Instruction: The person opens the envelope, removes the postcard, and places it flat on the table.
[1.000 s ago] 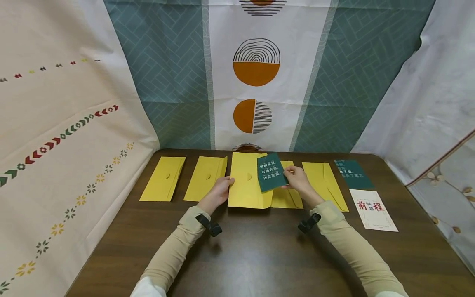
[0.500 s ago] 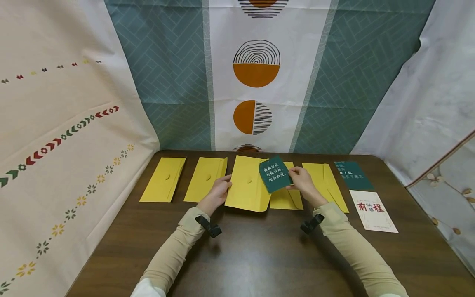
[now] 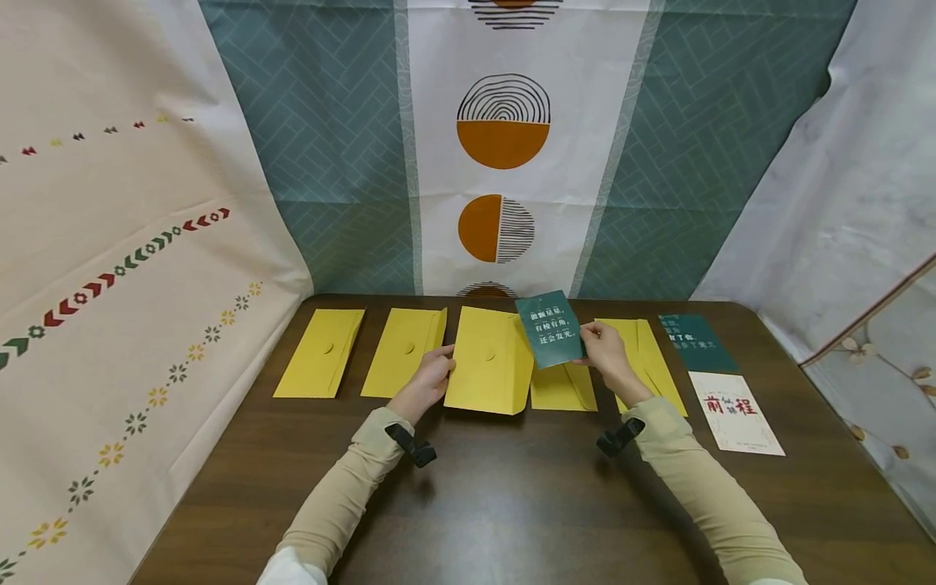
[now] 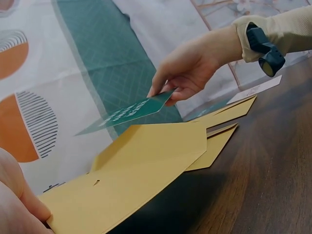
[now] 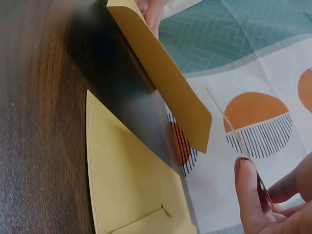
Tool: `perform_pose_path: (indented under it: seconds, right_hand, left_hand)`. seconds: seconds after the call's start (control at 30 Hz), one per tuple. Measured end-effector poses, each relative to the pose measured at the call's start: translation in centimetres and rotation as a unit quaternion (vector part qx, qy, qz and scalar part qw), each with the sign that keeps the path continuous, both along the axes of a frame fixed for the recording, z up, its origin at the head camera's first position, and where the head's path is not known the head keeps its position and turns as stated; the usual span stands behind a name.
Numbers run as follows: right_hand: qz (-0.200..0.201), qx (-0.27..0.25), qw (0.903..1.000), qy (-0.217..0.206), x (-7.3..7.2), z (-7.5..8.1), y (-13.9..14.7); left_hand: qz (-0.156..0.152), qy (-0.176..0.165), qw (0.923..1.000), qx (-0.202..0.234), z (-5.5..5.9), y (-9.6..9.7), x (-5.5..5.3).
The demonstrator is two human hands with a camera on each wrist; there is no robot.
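Note:
My left hand [image 3: 430, 377] pinches the left edge of a yellow envelope [image 3: 483, 361], which is raised above the table with its flap side to the right folded open. My right hand [image 3: 608, 354] holds a dark green card [image 3: 550, 329] with white Chinese writing by its right edge, between thumb and fingers. The card hangs in the air just right of the envelope's flap and overlaps its edge in the head view. From the left wrist, the green card [image 4: 129, 113] appears above the envelope [image 4: 131, 170]; from the right wrist, the card [image 5: 239, 134] is seen edge-on.
Two yellow envelopes lie to the left, one [image 3: 319, 353] farthest out and another [image 3: 405, 353] beside my left hand. Under the card lies a further envelope [image 3: 561, 388], with one more [image 3: 643, 361] right of it. A green card [image 3: 696, 343] and a white card [image 3: 734, 413] lie at the right.
My right hand has moved right with the green card, drawing it away from over the envelope. The held envelope has tilted slightly, its flap opening outward.

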State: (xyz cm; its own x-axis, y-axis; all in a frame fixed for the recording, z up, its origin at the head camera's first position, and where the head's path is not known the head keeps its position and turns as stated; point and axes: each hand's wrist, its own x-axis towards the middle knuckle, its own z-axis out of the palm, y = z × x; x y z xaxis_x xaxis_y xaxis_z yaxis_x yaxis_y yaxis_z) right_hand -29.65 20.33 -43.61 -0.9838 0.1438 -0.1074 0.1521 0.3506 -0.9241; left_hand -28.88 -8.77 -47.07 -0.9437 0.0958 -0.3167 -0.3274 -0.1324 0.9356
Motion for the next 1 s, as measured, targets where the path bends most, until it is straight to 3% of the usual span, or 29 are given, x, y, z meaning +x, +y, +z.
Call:
perform_pose_path:
  seconds: [0.33,0.53,1.0]
  right_hand:
    - [-0.007,-0.009,0.9999,-0.002,-0.2,-0.2,0.9]
    - [-0.009,0.001,0.9998,-0.016,0.0,-0.3,1.6]
    - [-0.005,0.024,0.9997,-0.003,0.2,-0.3,3.4]
  left_hand:
    - [0.008,0.006,0.9998,0.015,-0.4,0.5,-0.3]
    - [0.016,-0.002,0.9999,0.006,-0.6,0.6,-0.4]
    - [0.006,0.007,0.9997,-0.021,-0.4,0.7,-0.9]
